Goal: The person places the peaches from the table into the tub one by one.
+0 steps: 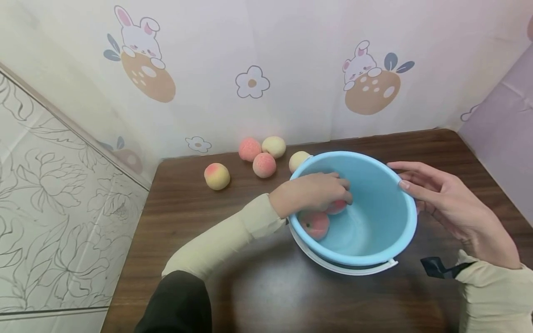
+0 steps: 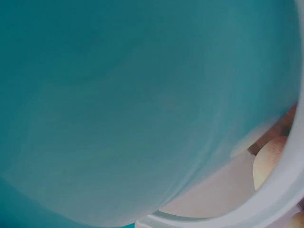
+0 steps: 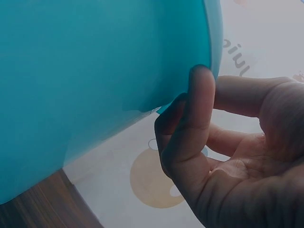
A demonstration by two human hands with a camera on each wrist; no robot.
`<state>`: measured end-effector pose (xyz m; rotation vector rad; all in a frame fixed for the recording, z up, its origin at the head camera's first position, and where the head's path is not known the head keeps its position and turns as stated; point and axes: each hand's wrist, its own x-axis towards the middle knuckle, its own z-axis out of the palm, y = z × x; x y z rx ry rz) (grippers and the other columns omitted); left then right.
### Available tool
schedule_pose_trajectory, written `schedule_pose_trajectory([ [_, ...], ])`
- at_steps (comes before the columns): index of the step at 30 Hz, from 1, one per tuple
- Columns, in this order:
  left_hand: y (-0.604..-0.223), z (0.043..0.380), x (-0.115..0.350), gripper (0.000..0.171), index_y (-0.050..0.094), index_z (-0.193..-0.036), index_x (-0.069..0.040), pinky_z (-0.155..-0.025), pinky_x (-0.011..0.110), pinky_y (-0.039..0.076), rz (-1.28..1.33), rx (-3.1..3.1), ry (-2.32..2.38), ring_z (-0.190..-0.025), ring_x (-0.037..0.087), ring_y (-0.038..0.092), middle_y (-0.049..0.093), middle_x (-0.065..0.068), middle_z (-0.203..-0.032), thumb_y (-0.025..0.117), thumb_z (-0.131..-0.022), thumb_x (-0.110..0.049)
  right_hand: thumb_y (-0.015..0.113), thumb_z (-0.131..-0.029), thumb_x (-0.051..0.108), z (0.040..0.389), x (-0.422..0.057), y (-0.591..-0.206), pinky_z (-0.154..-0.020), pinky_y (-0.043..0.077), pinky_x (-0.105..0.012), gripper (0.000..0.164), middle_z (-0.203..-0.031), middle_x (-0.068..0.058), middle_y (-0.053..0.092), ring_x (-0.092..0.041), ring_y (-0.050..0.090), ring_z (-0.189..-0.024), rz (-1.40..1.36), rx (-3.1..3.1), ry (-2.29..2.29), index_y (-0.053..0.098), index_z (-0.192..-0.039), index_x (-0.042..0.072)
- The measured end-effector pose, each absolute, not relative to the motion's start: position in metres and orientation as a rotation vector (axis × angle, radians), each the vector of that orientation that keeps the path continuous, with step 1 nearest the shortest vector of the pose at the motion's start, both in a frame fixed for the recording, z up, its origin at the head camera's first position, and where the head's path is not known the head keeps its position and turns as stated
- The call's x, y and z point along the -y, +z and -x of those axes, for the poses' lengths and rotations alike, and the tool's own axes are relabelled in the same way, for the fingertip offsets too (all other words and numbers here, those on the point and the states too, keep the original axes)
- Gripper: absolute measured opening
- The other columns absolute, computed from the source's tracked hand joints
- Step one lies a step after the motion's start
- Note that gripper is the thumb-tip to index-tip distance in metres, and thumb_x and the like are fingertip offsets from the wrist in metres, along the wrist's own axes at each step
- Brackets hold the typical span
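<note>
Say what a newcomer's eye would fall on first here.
Likely the blue bucket, right of centre on the table: the left hand is inside it, by two fruits, and the right hand holds its rim. Next come the five fruits near the table's back edge, then the bunnies printed on the backdrop.

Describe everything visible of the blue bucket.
The bucket is light blue, round and smooth, seemingly plastic, with a thick rim and a white handle lowered along its near side. It stands, apparently upright, on the brown table. At least two peaches lie inside, where the left hand reaches, and the right hand holds the rim.
</note>
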<state>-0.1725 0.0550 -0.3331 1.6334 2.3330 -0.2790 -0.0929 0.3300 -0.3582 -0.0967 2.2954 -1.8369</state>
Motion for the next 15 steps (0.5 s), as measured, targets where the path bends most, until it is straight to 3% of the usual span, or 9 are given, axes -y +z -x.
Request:
schedule_pose_trajectory([
  [8, -0.3292, 0.1703, -0.0517, 0.038, 0.063, -0.144, -0.029, -0.11, 0.03, 0.036, -1.586, -2.327, -0.166, -0.128, 0.018, 0.039, 0.046, 0.002, -0.15, 0.059, -0.107, -0.029, 0.058, -0.104, 0.002, 0.0927, -0.3303, -0.3565, -0.066, 0.064, -0.039, 0.053, -0.121, 0.007, 0.075, -0.018, 0.076, -0.085, 0.112, -2.322, -1.822, 0.047, -0.154, 0.015],
  [15, -0.3303, 0.1719, -0.0528, 0.039, 0.063, -0.145, -0.03, -0.105, 0.029, 0.039, -1.592, -2.314, -0.204, -0.119, 0.017, 0.044, 0.049, -0.001, -0.14, 0.06, -0.106, -0.028, 0.058, -0.104, 0.001, 0.0929, -0.3292, -0.3563, -0.066, 0.064, -0.039, 0.052, -0.12, 0.005, 0.075, -0.018, 0.076, -0.086, 0.125, -2.313, -1.828, 0.047, -0.153, 0.014],
])
